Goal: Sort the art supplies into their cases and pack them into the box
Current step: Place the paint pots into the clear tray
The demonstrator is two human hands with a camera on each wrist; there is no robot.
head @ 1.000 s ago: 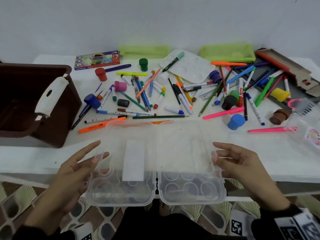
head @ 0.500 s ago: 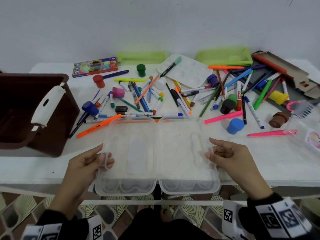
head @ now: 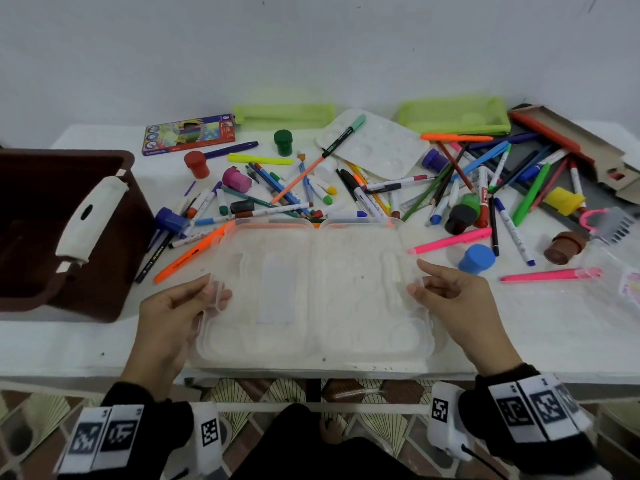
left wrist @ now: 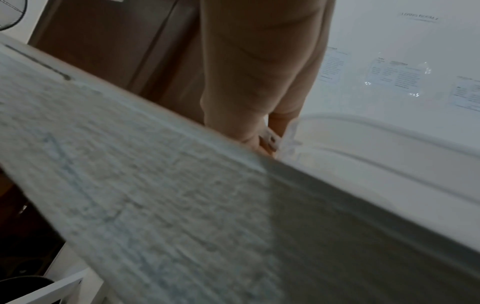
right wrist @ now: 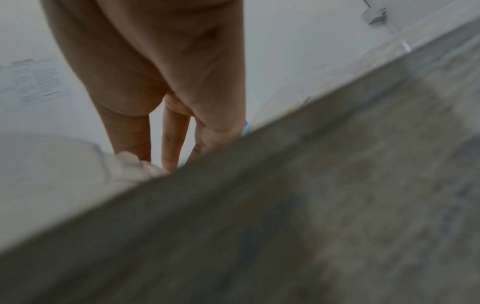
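**Clear case now lies shut on the table edge**

A white table [head: 540, 327] against a plain pale wall, and most of its top is strewn with pens, markers and little paint pots. Right in front of me sits the clear plastic case [head: 311, 292], flat on the near edge. A second ago its lid was standing up over the tray with the round wells showing; half a second ago it was coming down; now I see the lid lying level over the tray, so I judge the case shut, though I can't tell whether the clasps have caught.

My left hand [head: 173, 317] holds the case's left rim, fingers curled over the edge and thumb against it. My right hand [head: 460, 299] has its thumb and first finger closing on the small tab at the right rim, the other fingers loosely bent; the right wrist view shows a fingertip on that tab.

The brown box [head: 69, 237] stands open at the left, well apart from the case. I can make out nothing inside the case, and the paint pots, such as the blue pot [head: 476, 258], lie loose, so I reckon sorting has hardly begun.
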